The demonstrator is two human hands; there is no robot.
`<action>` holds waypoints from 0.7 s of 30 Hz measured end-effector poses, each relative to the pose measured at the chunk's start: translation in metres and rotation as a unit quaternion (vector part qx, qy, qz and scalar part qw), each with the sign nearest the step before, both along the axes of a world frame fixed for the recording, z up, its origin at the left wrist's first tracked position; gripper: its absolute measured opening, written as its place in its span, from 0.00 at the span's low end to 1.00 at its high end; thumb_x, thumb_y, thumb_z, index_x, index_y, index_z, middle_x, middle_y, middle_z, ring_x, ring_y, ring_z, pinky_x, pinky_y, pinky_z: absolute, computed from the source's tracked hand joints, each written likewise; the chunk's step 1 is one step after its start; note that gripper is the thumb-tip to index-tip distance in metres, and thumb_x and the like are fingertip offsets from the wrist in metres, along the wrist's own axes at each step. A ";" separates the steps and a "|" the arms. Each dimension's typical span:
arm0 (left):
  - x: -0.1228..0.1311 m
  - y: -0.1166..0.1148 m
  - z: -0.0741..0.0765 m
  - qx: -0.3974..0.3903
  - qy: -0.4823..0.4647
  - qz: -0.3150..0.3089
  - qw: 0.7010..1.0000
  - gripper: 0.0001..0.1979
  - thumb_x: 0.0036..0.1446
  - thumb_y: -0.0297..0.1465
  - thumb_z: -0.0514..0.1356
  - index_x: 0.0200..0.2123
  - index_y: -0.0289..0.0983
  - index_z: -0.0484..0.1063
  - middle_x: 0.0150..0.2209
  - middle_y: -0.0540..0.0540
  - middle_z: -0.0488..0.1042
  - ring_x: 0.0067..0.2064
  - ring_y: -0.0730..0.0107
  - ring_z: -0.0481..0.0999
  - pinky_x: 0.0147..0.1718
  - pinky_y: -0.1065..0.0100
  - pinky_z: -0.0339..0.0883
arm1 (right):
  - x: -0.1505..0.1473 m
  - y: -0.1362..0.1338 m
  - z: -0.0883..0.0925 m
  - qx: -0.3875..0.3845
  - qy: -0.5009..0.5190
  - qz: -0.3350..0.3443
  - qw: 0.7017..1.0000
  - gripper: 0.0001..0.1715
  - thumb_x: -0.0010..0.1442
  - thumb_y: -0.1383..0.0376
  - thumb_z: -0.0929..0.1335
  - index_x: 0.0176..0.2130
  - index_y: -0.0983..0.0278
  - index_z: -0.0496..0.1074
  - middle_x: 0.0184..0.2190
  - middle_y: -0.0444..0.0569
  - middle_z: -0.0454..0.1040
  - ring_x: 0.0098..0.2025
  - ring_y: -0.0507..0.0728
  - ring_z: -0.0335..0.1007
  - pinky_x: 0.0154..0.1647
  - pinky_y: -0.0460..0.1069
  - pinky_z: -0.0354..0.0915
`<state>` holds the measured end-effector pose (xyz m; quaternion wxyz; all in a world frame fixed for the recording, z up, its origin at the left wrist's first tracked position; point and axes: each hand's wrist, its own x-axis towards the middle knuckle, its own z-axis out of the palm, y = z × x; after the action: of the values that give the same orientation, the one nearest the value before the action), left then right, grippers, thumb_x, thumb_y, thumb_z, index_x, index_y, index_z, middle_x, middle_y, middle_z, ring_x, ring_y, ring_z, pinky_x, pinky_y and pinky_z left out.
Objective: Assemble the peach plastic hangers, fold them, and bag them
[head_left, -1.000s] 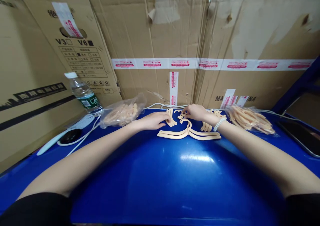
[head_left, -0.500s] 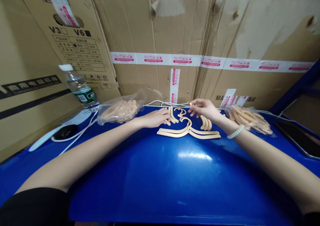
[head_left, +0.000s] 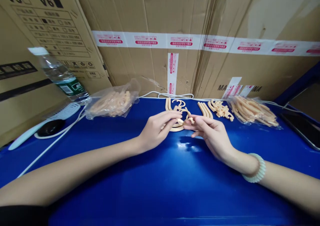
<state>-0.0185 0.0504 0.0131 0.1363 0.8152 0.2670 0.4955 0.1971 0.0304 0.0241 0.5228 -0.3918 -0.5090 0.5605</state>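
Note:
My left hand (head_left: 157,129) is closed on a beige plastic hanger arm (head_left: 179,121); only its end shows past the fingertips. Opposite it, my right hand (head_left: 216,134) pinches a small beige hanger hook (head_left: 191,120) between thumb and fingers. The two pieces are close together, and I cannot tell whether they touch. Partly hidden behind both hands, hanger parts (head_left: 176,129) lie on the blue table (head_left: 155,186). Farther back are loose hanger arms (head_left: 168,104), a curved hook (head_left: 179,102), more arms (head_left: 205,110) and a pile of hooks (head_left: 221,109).
Clear bags of beige parts lie left (head_left: 110,103) and right (head_left: 252,111). At left are a water bottle (head_left: 62,77), a pale blue slotted tool (head_left: 45,124) and a black mouse (head_left: 51,128). A phone (head_left: 301,129) lies far right. Cardboard boxes (head_left: 150,16) and a white cable (head_left: 150,94) line the back.
My hands have come together nearer to me, in front of the hanger parts. The left has taken a hanger arm from the back; the right has brought the hook toward it. The view has tilted down.

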 end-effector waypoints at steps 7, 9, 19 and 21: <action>0.014 -0.018 -0.013 -0.272 -0.184 -0.030 0.944 0.03 0.58 0.30 0.67 0.35 0.37 0.80 0.47 0.43 0.79 0.46 0.63 0.83 0.47 0.65 0.79 | -0.003 -0.002 -0.016 -0.009 -0.012 0.046 0.999 0.15 0.55 0.60 0.77 0.37 0.62 0.72 0.30 0.45 0.82 0.31 0.53 0.81 0.29 0.44 0.74; 0.016 -0.016 -0.015 -0.322 -0.218 -0.036 0.921 0.07 0.56 0.29 0.69 0.39 0.37 0.78 0.51 0.43 0.76 0.42 0.65 0.84 0.45 0.65 0.80 | -0.003 -0.001 -0.016 -0.011 -0.012 0.049 0.999 0.19 0.55 0.60 0.77 0.34 0.61 0.65 0.28 0.43 0.80 0.31 0.54 0.81 0.27 0.44 0.73; 0.018 -0.012 -0.019 -0.438 -0.255 -0.117 0.854 0.27 0.52 0.27 0.71 0.53 0.40 0.67 0.48 0.43 0.77 0.42 0.63 0.82 0.45 0.60 0.79 | -0.002 -0.001 -0.016 -0.041 -0.031 0.028 0.998 0.32 0.49 0.60 0.80 0.34 0.58 0.54 0.29 0.43 0.81 0.26 0.51 0.74 0.19 0.42 0.64; 0.016 -0.011 -0.019 -0.437 -0.233 -0.114 0.861 0.14 0.53 0.28 0.70 0.41 0.37 0.71 0.37 0.47 0.78 0.41 0.64 0.81 0.45 0.62 0.78 | 0.000 0.001 -0.016 -0.050 -0.016 0.030 0.998 0.30 0.48 0.61 0.80 0.40 0.58 0.60 0.29 0.43 0.81 0.28 0.52 0.75 0.22 0.43 0.66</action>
<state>-0.0025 0.0396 -0.0060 0.5923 0.5577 0.3218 0.4845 0.1975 0.0309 0.0079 0.4769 -0.4110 -0.5005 0.5942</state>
